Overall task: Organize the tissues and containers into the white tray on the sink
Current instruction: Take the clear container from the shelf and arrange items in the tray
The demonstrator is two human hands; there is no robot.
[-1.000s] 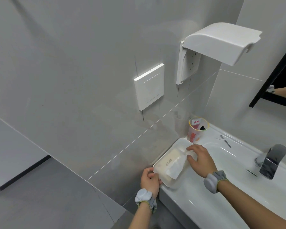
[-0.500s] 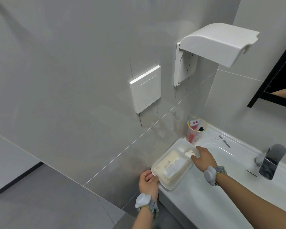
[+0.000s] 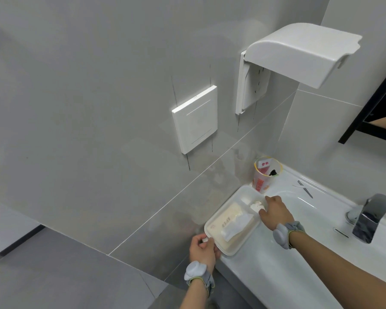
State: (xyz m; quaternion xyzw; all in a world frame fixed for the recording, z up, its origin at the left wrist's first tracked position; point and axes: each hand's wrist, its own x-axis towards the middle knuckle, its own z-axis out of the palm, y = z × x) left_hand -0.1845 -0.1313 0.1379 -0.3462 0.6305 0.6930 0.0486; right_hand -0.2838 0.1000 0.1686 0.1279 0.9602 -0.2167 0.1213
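**Tray gripped at both ends on the sink's left corner**

The white tray [image 3: 210, 228] sits on the sink [image 3: 276, 275] rim at its near-left corner, hard against the grey tiled wall [image 3: 98, 108], with its near end jutting slightly past the sink's front edge. Inside it lies a cream tissue pack [image 3: 226, 221] with a white tissue [image 3: 237, 226] pulled partly out of its top; in the far compartment sits a small white item [image 3: 256, 205], too small to identify.

The left hand [image 3: 204, 247] is clenched on the tray's near-left corner. The right hand [image 3: 274, 211] rests on the tray's far-right edge, fingers curled by the small white item; whether it pinches it cannot be told. A second ago that hand lay flat over the tissue pack; it has since shifted to the far compartment.

Just beyond the tray stands a printed cup [image 3: 264, 176] in the sink's far-left corner. A faucet [image 3: 366, 217] stands at the back rim.
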